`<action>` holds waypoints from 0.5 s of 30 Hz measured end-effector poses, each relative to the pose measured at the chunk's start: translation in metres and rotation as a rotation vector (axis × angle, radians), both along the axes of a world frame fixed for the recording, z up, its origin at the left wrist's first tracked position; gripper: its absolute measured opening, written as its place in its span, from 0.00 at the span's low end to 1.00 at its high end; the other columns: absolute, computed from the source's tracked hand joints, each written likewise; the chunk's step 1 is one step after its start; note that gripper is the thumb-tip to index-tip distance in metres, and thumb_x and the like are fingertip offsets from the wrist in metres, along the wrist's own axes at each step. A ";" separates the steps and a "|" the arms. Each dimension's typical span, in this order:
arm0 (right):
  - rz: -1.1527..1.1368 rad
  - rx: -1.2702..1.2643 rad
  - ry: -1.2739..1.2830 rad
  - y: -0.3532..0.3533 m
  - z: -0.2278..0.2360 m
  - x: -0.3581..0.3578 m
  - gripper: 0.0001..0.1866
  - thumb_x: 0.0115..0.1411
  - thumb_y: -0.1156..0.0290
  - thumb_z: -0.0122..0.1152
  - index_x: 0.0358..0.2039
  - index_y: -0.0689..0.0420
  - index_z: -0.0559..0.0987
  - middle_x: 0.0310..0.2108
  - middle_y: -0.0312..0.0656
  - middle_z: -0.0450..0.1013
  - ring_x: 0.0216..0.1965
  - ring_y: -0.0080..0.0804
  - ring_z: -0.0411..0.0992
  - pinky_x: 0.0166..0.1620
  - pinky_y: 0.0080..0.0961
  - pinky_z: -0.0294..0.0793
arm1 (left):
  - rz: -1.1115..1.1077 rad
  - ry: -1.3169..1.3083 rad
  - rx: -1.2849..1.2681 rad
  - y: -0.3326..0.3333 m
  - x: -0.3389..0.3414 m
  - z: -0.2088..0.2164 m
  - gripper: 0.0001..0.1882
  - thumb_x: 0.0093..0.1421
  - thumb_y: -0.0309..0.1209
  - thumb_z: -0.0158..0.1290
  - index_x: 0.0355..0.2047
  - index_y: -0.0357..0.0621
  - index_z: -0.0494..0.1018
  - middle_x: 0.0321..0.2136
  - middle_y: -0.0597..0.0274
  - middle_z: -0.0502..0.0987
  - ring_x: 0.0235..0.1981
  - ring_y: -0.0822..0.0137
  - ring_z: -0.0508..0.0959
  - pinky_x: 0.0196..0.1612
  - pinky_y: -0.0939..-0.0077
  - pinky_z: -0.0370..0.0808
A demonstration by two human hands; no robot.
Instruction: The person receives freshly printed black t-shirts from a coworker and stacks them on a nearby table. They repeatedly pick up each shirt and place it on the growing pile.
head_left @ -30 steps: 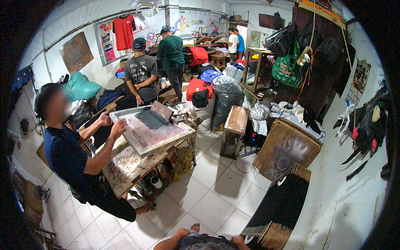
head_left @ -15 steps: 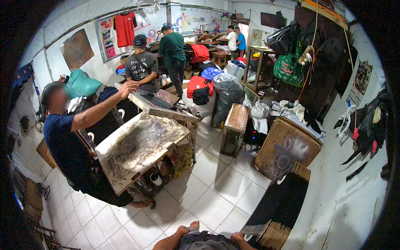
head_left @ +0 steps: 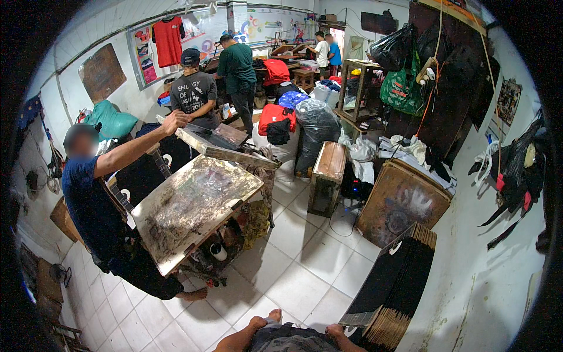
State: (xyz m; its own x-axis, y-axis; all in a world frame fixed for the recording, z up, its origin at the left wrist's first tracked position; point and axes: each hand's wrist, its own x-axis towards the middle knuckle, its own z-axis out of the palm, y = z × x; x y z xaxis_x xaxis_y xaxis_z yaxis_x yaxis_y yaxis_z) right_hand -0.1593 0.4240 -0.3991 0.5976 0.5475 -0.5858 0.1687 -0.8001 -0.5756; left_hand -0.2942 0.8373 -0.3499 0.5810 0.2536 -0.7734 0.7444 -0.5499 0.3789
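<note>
Low in the picture, my left hand (head_left: 257, 322) is at the left side of my dark shorts (head_left: 293, 340), its fingers curled in. My right hand (head_left: 334, 330) is at the other side, also closed, close to a stack of boards (head_left: 399, 320) with black cloth (head_left: 390, 281) on them. Whatever either hand may hold is too small to make out. To the left, a co-worker in a navy shirt (head_left: 85, 193) grips the raised corner of a framed screen (head_left: 226, 149) with one hand (head_left: 174, 122). The screen is tilted above a stained white board (head_left: 196, 205).
A brown wooden panel (head_left: 402, 202) leans near the right wall, beside an upright wooden box (head_left: 324, 176). Filled plastic bags (head_left: 316, 132) stand behind. Several other people work at the back. A white cup (head_left: 218, 252) sits under the stained board, over the tiled floor (head_left: 287, 287).
The view has shifted slightly. The co-worker's foot now shows farther right on the floor, and the hand stays on the raised screen. My hands stay at my shorts.
</note>
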 end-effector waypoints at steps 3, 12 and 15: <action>-0.344 0.618 0.228 -0.005 0.002 0.002 0.15 0.49 0.61 0.57 0.27 0.63 0.76 0.21 0.41 0.72 0.22 0.31 0.70 0.27 0.30 0.69 | -0.069 0.016 0.036 0.000 0.003 -0.005 0.21 0.45 0.43 0.46 0.32 0.40 0.75 0.36 0.50 0.75 0.40 0.58 0.74 0.41 0.71 0.69; -0.506 0.583 0.479 -0.002 -0.003 0.007 0.12 0.48 0.67 0.61 0.24 0.65 0.75 0.18 0.42 0.71 0.16 0.29 0.68 0.21 0.24 0.68 | -0.168 0.017 0.066 0.000 0.003 -0.008 0.20 0.48 0.43 0.43 0.33 0.41 0.75 0.37 0.51 0.74 0.42 0.58 0.74 0.43 0.70 0.69; -0.387 0.370 0.308 0.005 0.016 0.007 0.12 0.47 0.67 0.61 0.24 0.65 0.75 0.19 0.42 0.72 0.16 0.29 0.69 0.20 0.24 0.67 | -0.156 0.022 0.036 0.000 0.004 0.006 0.21 0.48 0.42 0.43 0.33 0.40 0.75 0.37 0.50 0.74 0.42 0.58 0.74 0.43 0.70 0.69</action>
State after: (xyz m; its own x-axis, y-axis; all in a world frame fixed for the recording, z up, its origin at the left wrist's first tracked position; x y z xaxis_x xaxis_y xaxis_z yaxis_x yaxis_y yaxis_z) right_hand -0.1521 0.4289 -0.3830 0.6271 0.5250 -0.5755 -0.3117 -0.5079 -0.8030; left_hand -0.2904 0.8371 -0.3440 0.5987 0.1894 -0.7782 0.6565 -0.6726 0.3414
